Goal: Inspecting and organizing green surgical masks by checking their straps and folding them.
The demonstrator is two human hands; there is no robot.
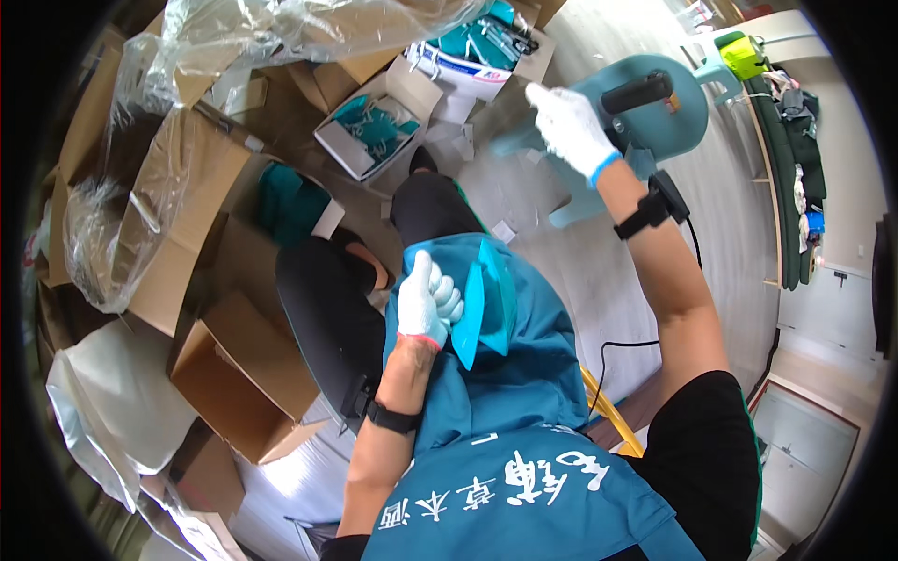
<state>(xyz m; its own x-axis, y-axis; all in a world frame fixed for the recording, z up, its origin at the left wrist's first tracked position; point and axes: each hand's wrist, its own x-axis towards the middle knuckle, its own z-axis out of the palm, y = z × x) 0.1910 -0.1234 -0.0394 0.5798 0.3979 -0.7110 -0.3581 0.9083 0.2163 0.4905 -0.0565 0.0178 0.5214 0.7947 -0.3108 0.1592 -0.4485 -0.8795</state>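
Note:
My left hand (430,301), in a white glove, is closed over my lap around teal folded face masks (486,304). Their pointed ends stick out to the right of the fingers, and at least two layers fan apart. The thumb points away from me. Farther out to the right, my right hand (571,129), in a white glove with a blue cuff, hovers near the edge of a blue-green stool (687,117). Its index finger stretches to the upper left; the other fingers are partly hidden, and nothing shows in them. A black-handled tool (638,92) lies on the stool.
Ahead stand a small white box (360,170) of teal pieces with white loops and a fuller white box (468,82). Open cardboard boxes (248,369) and clear plastic sheeting (271,37) crowd the left. A black cable (622,344) hangs at right, beside a yellow stool leg (608,411).

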